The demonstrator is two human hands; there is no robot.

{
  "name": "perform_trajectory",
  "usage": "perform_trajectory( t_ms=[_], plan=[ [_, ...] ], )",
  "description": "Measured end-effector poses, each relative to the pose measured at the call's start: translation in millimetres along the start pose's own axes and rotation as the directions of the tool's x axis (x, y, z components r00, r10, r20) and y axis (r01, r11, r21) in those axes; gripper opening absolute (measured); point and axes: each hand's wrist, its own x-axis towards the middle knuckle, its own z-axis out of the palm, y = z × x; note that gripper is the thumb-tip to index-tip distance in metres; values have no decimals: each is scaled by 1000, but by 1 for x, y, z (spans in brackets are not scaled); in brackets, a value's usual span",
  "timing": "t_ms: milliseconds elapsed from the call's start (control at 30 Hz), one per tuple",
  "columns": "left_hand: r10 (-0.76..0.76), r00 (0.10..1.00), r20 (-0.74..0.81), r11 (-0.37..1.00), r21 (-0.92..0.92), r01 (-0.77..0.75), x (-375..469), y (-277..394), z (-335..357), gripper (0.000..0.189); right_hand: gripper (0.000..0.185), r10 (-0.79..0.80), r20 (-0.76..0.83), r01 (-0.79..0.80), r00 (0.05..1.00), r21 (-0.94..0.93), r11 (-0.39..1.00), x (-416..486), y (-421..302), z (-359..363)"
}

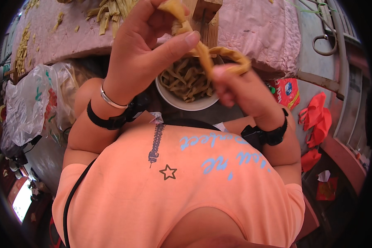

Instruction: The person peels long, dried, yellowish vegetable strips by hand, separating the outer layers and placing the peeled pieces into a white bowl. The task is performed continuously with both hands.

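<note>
A long, twisted yellowish strip [203,57], pliable and perhaps plant material, stretches between my two hands. My left hand [142,52] pinches its upper part between thumb and fingers, and the flared end sticks up past them. Lower and to the right, my right hand [241,91] grips the strip, slightly blurred, with a loop of it bending over the knuckles. Beneath both hands stands a white bowl [189,108] with many curled, dull yellow-brown pieces [186,80] in it. My right fingers partly cover the bowl's right side.
A pink quilted cloth [254,34] covers the table ahead, with a bundle of dry yellow strips [114,14] on it. Behind my hands is a wooden block fixture [206,11]. Clear plastic bags [31,99] hang at left. Red bags [316,119] and a metal frame [319,82] are at right.
</note>
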Motion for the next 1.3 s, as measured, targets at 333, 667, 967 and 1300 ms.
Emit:
perform_trajectory(
  t_ms=[333,667,967,1300],
  plan=[
    [216,877,428,822,405,-400,-1,2,13,46,47,-169,209,235,963,-355,905,-22,-20,-35],
    [-267,874,407,948,-53,314,-13,4,24,27,36,-473,116,478,874,-384,790,-17,-17,-5],
    [-280,905,322,938,-111,330,0,-12,12,16,30,-366,42,368,930,-144,919,-7,-18,-17],
    [-264,928,264,950,236,203,21,-44,-19,17,24,-633,-242,422,735,-567,708,50,-8,-35]
  ],
)
